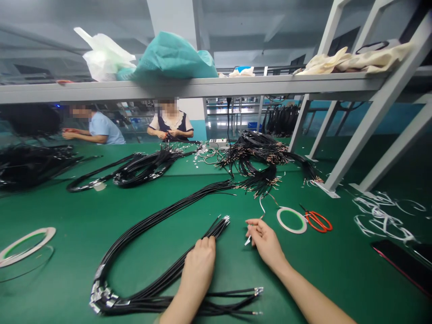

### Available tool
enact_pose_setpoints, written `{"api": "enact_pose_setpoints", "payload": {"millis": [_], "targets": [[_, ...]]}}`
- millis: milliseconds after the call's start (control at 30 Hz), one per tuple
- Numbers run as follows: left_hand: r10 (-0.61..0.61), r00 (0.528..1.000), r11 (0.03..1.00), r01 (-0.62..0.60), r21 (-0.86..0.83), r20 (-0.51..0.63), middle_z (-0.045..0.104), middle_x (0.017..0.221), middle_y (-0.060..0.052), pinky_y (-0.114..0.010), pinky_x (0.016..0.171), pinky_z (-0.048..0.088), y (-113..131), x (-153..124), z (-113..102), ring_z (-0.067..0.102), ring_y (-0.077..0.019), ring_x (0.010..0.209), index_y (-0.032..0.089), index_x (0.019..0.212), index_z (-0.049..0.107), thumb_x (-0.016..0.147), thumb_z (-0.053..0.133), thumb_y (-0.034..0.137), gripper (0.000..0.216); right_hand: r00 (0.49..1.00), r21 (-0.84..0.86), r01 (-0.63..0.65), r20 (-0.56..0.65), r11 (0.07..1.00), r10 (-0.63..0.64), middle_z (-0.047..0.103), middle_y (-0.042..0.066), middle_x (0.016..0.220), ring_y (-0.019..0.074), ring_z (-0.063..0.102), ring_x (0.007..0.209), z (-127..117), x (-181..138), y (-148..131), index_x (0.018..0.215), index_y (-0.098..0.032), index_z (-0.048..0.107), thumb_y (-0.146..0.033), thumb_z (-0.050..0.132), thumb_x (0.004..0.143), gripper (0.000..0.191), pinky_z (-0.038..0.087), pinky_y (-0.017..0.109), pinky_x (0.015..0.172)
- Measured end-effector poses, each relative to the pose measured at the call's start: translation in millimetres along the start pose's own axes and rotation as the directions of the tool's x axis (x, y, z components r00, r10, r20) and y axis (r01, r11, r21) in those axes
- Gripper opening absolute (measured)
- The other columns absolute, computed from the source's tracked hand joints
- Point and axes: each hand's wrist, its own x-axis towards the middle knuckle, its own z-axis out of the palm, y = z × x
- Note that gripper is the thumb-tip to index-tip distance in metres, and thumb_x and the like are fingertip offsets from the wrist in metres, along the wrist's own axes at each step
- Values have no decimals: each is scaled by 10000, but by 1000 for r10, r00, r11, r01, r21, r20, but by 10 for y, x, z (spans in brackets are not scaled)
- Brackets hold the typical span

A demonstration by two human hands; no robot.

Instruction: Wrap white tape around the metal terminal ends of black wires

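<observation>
The left hand is curled snugly around the black cable bundle, just short of its silvery tips, which lie at 1 o'clock from the knuckles; the bend with silvery tags sits at 8 o'clock on the green tabletop. At 2 o'clock from the left, the right hand pinches a white strip between nearly closed fingertips. At its own 2 o'clock lie a tape roll and orange-handled scissors.

A teal bag, a white bag and cream cloth lie on the grey shelf.
</observation>
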Motion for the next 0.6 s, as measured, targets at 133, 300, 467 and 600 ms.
{"api": "enact_pose_setpoints", "payload": {"millis": [133, 300, 467, 600], "targets": [[22, 1000, 998, -22, -64, -3, 674, 912, -55, -288, 665, 487, -61, -11, -41, 637, -218, 863, 188, 1025, 607, 893, 395, 139, 255, 1000, -1, -1, -2, 1000, 1, 602, 11, 685, 117, 486, 488, 2, 4, -8, 986, -164, 568, -396, 534, 858, 267, 377, 240, 480], [14, 991, 979, -40, -201, -131, 643, 911, -47, -308, 750, 465, -37, 8, -115, 589, -210, 882, 198, 986, 598, 898, 408, 187, 210, 1000, 16, 3, -16, 1000, -2, 606, 11, 677, 119, 492, 484, 10, 9, -21, 988, -162, 573, -418, 539, 849, 293, 388, 237, 473], [50, 984, 923, -111, -368, -173, 621, 883, -54, -328, 739, 454, 169, -5, -32, 557, -221, 844, 191, 860, 628, 893, 449, 219, 184, 1000, 26, 12, -26, 1000, -12, 618, 18, 679, 119, 494, 474, 9, -1, -27, 991, -158, 578, -448, 550, 837, 330, 386, 240, 465], [65, 980, 921, -132, -367, -187, 608, 920, -65, -330, 762, 440, 149, 2, 66, 553, -222, 859, 201, 872, 653, 892, 457, 215, 198, 1000, 39, 5, -29, 999, -4, 622, 21, 670, 124, 498, 465, -3, 6, -29, 977, -158, 587, -476, 569, 819, 356, 386, 243, 459]]}}
